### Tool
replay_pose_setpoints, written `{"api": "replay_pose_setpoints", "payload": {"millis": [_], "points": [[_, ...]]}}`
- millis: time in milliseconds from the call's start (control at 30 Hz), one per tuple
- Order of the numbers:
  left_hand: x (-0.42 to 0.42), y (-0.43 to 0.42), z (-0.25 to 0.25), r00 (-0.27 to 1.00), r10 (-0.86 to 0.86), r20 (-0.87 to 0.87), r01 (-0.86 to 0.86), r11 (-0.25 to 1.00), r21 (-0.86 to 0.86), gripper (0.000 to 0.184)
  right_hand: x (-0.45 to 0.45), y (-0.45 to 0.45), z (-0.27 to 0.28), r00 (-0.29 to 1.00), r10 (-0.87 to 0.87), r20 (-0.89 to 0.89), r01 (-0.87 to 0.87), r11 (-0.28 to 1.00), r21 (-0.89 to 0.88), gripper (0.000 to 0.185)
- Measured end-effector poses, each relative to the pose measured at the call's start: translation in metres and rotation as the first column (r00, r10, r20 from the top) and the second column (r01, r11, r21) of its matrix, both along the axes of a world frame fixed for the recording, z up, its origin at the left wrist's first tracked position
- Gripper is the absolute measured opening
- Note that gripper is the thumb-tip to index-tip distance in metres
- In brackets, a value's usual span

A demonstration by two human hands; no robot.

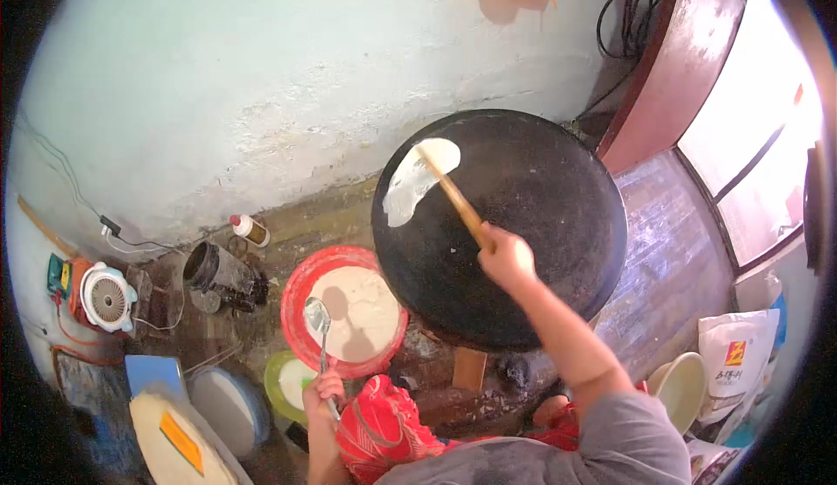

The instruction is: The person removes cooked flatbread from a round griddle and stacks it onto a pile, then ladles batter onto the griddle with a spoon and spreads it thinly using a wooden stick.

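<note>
A large round black griddle (532,223) stands before me, with a curved streak of white batter (411,190) on its far left part. My right hand (508,258) grips a wooden batter spreader (460,204) by its handle; the far end lies in the batter. Low at the left, my left hand (323,391) is closed round the handle of a metal ladle (317,315). The ladle's bowl is over a red basin (294,286) of pale batter and casts a shadow on it. Under the basin's near edge sits a green bowl (281,389) with white contents.
A white fan-like device (108,298), a dark bucket (207,267) and a bottle (250,230) stand along the wall at left. Blue-white tubs (228,411) are near my left side. At right are a cream basin (678,389), a white sack (732,363) and a doorway.
</note>
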State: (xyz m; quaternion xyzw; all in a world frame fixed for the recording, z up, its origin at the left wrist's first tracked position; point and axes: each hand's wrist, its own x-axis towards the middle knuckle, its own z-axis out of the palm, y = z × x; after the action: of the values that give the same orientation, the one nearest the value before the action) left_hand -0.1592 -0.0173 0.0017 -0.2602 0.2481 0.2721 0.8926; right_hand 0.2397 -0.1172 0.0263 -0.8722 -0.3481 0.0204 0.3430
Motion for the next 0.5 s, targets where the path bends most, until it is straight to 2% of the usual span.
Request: {"api": "replay_pose_setpoints", "payload": {"millis": [33,67,133,167,200,267,300,333,400,433,467,500], "points": [[-0.001,-0.001,-0.002,1.000,0.019,-0.017,-0.018,1.000,0.021,0.033,-0.021,-0.002,0.021,0.996,0.084,-0.043,-0.083,0.996,0.028,0.036],[0.001,0.000,-0.005,1.000,0.018,-0.011,-0.018,1.000,0.019,0.033,-0.032,0.002,0.020,0.982,0.187,-0.007,-0.187,0.980,-0.068,0.041],[-0.001,-0.001,-0.006,1.000,0.011,0.010,-0.012,0.999,0.036,0.033,-0.024,0.016,0.029,0.965,0.228,0.131,-0.149,0.884,-0.443,0.046],[-0.002,-0.002,-0.005,1.000,0.008,0.003,-0.008,0.999,0.032,0.033,0.002,0.023,0.017,0.956,0.175,0.235,-0.039,0.872,-0.489,0.048],[-0.001,-0.003,-0.003,1.000,0.010,-0.002,-0.010,1.000,0.026,0.033,0.020,0.022,0.027,0.961,0.099,0.259,0.035,0.884,-0.466,0.046],[-0.002,0.000,0.000,1.000,0.007,-0.001,-0.007,1.000,0.028,0.033,0.034,0.017,0.031,0.974,0.014,0.225,0.066,0.937,-0.343,0.042],[-0.004,0.001,-0.001,1.000,0.016,0.004,-0.016,1.000,0.021,0.033,0.026,0.017,0.031,0.996,-0.053,0.073,0.070,0.963,-0.261,0.039],[-0.005,0.001,-0.005,1.000,0.025,0.010,-0.026,1.000,0.011,0.033,0.010,0.011,0.022,0.995,-0.057,0.082,0.077,0.963,-0.259,0.039],[-0.009,0.004,-0.012,0.999,0.016,0.027,-0.018,0.999,0.040,0.032,-0.018,0.000,0.009,0.987,0.116,0.115,-0.123,0.991,0.049,0.039],[-0.009,0.005,-0.016,0.999,0.013,0.031,-0.015,0.998,0.066,0.032,-0.012,0.001,0.012,0.986,0.115,0.119,-0.121,0.992,0.047,0.039],[-0.010,0.005,-0.019,1.000,0.011,0.027,-0.012,0.998,0.061,0.032,-0.002,0.000,0.017,0.986,0.065,0.153,-0.039,0.985,-0.167,0.040],[-0.006,0.002,-0.012,1.000,0.003,0.020,-0.004,0.999,0.040,0.032,0.008,-0.001,0.024,0.982,0.025,0.189,0.048,0.927,-0.373,0.040]]}}
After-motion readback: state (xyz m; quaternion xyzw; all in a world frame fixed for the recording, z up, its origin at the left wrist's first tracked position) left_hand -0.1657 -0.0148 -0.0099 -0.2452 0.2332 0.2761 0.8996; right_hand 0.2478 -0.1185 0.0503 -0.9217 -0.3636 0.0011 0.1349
